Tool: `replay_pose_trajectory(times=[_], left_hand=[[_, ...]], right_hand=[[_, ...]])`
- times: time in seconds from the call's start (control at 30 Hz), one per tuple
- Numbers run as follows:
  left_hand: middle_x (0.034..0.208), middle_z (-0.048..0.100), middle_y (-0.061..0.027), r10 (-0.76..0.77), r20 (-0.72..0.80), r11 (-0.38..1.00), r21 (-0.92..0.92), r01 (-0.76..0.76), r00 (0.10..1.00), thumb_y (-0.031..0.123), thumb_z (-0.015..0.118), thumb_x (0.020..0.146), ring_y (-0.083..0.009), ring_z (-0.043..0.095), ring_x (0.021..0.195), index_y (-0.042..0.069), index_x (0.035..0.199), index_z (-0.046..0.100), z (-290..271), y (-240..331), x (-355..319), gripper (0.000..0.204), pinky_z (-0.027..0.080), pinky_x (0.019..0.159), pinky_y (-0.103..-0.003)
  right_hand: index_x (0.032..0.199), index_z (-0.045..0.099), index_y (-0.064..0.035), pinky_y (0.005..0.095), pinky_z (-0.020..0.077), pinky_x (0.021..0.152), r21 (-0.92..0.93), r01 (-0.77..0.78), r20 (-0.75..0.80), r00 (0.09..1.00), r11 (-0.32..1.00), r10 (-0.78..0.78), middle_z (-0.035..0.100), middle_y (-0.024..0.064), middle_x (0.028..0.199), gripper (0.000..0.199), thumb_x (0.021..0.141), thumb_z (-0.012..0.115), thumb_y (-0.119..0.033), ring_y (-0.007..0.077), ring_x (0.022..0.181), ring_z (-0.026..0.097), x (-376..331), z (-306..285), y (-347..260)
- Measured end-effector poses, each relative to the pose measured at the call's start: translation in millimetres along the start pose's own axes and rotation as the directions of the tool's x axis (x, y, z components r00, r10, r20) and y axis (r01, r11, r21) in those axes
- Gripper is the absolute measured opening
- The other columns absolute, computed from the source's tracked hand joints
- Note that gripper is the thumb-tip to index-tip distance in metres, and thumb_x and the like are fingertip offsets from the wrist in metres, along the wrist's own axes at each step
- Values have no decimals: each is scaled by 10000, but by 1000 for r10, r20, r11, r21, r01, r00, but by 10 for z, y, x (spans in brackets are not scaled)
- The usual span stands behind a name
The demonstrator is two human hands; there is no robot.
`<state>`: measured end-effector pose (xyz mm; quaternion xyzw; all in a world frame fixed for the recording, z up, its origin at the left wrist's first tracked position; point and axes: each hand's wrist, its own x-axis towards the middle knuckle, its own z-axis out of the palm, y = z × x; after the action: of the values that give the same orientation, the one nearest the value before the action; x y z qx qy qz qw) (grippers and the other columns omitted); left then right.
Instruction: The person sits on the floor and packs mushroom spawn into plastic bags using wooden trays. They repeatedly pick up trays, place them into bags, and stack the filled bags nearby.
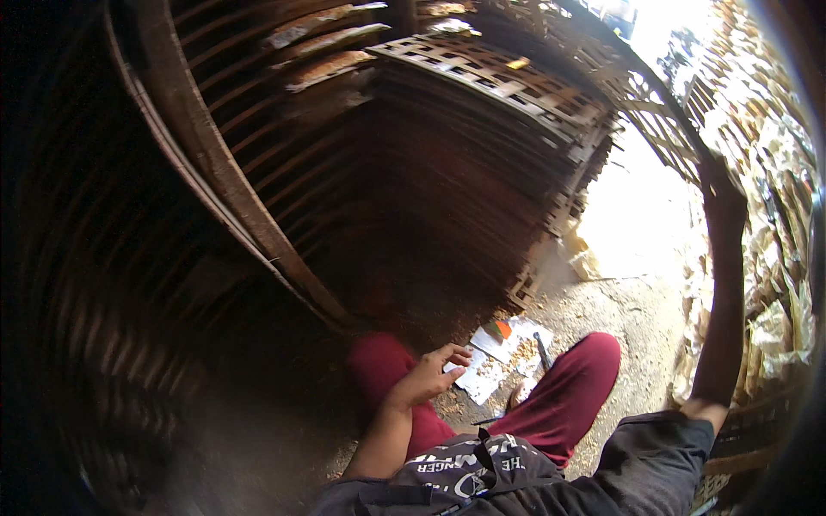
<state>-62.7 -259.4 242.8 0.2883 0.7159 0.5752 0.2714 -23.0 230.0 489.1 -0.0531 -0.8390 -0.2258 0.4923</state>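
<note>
We see a gray, gritty floor (632,314). White papers (495,357) lie flat on it, near the middle at six o'clock. A tall stack of brown wooden racks (482,163) stands on it toward twelve o'clock.

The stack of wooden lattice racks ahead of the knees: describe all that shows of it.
The stack of wooden lattice racks is a tall pile of flat, dark brown slatted frames laid one on another, edges roughly aligned. The top frame's grid catches sunlight; the side lies in shadow. It stands on the gritty ground beyond white papers. Neither hand touches it.
</note>
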Motion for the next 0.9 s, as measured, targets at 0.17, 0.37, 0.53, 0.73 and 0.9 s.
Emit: replay_pose_trajectory(times=[0.17,0.37,0.53,0.73,0.9], left_hand=[[972,617,-115,55,61,997,45,-57,997,-2,558,806,-182,592,935,-4,1050,550,209,-83,272,244,476,799,-303],[924,636,-96,-57,97,990,138,43,994,30,571,817,-149,592,887,1,1045,572,401,-55,441,229,464,799,-280],[931,644,-116,-16,121,990,143,-1,992,32,551,831,-186,610,904,0,1042,562,518,-81,608,213,457,814,-301],[940,639,-117,-40,112,980,197,17,993,32,536,837,-193,612,897,-2,1045,555,579,-113,625,211,459,804,-303],[931,637,-129,-15,91,955,297,-13,996,38,538,829,-229,614,910,6,1032,557,547,-194,620,206,458,811,-322]], right_hand=[[1139,588,-115,341,509,656,-509,42,167,985,859,51,625,130,1075,240,914,545,-186,282,849,636,-1638,-1584,800],[931,608,-19,265,430,583,141,-780,387,610,609,691,578,13,729,143,842,640,-127,111,652,527,-2738,-2362,-186],[1024,595,-9,265,465,596,-71,-945,625,209,321,752,627,42,753,307,794,701,-183,126,665,568,-3834,-2025,-574],[1062,584,-44,438,498,703,-259,-918,722,23,301,692,658,189,852,442,781,692,-368,377,817,635,-5180,-1684,-1155],[1059,620,-95,392,491,675,-572,-724,656,-122,385,745,668,163,823,324,797,689,-272,315,767,642,-5328,-1589,-1047]])
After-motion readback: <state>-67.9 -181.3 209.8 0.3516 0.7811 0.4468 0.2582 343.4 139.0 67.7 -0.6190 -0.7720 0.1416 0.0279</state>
